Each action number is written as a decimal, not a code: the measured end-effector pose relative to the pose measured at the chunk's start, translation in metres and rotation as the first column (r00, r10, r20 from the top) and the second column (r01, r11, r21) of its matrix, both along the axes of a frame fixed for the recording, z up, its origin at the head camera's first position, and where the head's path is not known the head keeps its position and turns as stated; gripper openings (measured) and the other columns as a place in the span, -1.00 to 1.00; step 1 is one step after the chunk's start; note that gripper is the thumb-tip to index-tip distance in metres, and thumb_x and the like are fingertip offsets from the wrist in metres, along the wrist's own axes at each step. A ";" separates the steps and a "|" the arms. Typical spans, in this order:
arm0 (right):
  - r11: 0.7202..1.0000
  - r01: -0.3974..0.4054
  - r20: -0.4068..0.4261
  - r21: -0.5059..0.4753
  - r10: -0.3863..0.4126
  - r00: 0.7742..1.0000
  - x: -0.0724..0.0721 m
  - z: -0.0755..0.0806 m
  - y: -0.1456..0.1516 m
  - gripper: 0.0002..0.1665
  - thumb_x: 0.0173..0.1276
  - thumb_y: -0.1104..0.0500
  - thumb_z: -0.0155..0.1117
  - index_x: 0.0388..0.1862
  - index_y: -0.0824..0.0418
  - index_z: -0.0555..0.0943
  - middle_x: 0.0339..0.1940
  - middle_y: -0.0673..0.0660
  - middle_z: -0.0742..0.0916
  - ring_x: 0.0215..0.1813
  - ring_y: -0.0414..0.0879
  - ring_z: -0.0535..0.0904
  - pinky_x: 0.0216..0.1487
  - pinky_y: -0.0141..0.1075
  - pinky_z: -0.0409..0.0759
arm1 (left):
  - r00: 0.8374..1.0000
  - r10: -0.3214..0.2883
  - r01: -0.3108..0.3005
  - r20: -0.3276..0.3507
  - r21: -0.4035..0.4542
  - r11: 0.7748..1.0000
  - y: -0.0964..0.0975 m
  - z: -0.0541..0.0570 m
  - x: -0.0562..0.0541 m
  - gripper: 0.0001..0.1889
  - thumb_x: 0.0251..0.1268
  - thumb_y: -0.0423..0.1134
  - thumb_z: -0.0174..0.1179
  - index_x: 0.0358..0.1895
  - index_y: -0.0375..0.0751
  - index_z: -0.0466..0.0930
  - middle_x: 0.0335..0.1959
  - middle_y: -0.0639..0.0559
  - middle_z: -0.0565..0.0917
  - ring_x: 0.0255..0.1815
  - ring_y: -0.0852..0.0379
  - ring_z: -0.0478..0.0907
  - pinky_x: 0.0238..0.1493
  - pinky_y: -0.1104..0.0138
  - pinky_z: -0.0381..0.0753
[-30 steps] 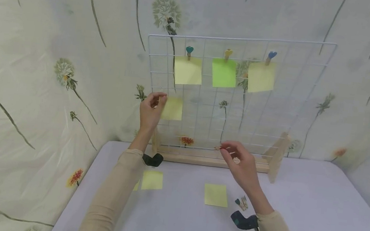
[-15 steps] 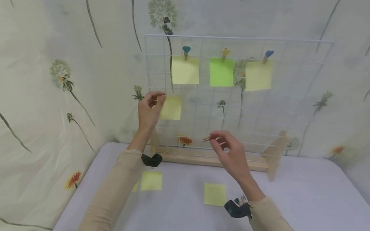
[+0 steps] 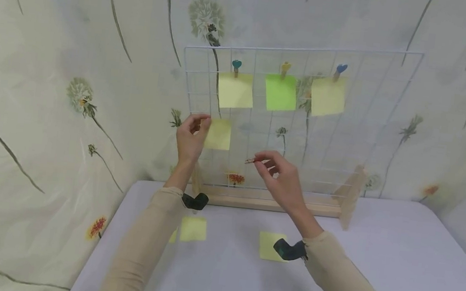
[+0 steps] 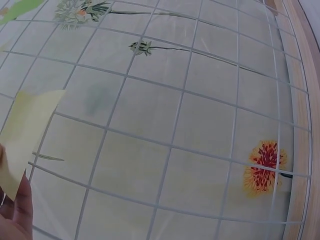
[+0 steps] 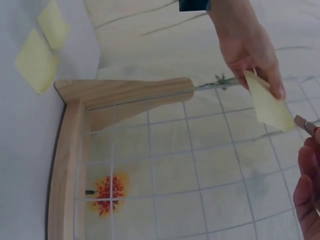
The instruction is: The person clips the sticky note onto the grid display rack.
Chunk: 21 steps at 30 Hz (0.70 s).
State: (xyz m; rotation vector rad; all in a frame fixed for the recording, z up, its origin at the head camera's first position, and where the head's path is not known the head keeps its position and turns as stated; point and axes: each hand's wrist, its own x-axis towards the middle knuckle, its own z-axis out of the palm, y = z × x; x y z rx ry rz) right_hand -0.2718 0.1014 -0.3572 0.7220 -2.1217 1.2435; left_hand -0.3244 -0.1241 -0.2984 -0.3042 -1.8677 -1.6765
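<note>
Wire grid: the white mesh panel (image 3: 304, 50) is carrying three square notes in its upper part, each hanging from a heart-topped clip.
Top row: a pale yellow note (image 3: 236, 91) is hanging under a teal clip (image 3: 236, 65), a bright green note (image 3: 281, 92) under a yellow clip (image 3: 285, 68), and a slightly tilted yellow note (image 3: 328, 96) under a blue clip (image 3: 341, 69).
Left hand: the hand (image 3: 192, 141) is pinching the left edge of a held note (image 3: 219, 134), below the teal-clipped one; whether this paper is touching the wires, I cannot tell.
Right hand: the other hand (image 3: 279, 174) is gripping a small wooden clothespin (image 3: 250, 161) between thumb and fingers, pointing it leftward, below and right of the held note and apart from it.
Materials: the paper is looking thin and matte, bending a little in the left wrist view; the wires are forming rectangular cells; smooth, pale wood is making up the base (image 3: 269, 205).
Table: the whitish top (image 3: 219, 277) is bearing a note near the left sleeve (image 3: 142, 240), a sliver of another just beside it, and one partly hidden behind the right wrist's dark camera (image 3: 290, 250).
Room: creased, pale cloth (image 3: 29, 95) is covering the walls, showing printed dandelions and orange-red blooms.
</note>
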 end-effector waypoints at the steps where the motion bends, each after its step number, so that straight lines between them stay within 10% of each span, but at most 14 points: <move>1: 1.000 0.004 0.004 -0.001 -0.004 1.000 -0.001 0.002 -0.002 -0.73 0.32 0.21 0.24 0.00 0.14 0.58 -0.14 0.06 0.73 -0.27 -0.17 0.59 -0.33 -0.48 0.52 | 1.000 0.000 0.000 0.002 0.005 1.000 0.001 -0.001 0.000 -0.76 0.27 -0.30 0.20 -0.10 -0.42 0.58 -0.14 -0.26 0.67 -0.19 0.04 0.60 -0.10 0.41 0.50; 9: 1.000 0.013 -0.008 0.007 -0.013 1.000 -0.013 0.017 -0.016 -0.74 0.34 0.10 0.22 -0.02 0.12 0.59 -0.15 0.01 0.73 -0.29 -0.22 0.58 -0.31 -0.49 0.54 | 1.000 -0.002 0.002 -0.001 0.034 0.999 -0.001 -0.006 -0.003 -0.77 0.29 -0.27 0.18 -0.10 -0.37 0.60 -0.15 -0.28 0.67 -0.25 -0.02 0.56 -0.43 0.52 0.46; 21: 0.998 0.054 -0.044 0.019 -0.053 0.998 -0.031 0.040 -0.034 -0.73 0.37 0.13 0.19 -0.02 0.20 0.59 -0.16 0.04 0.74 -0.34 -0.20 0.60 -0.33 -0.39 0.59 | 0.998 0.049 -0.048 -0.034 0.053 0.997 0.000 -0.017 -0.021 -0.75 0.30 -0.22 0.18 -0.09 -0.34 0.60 -0.14 -0.26 0.67 -0.21 -0.09 0.56 -0.21 0.34 0.48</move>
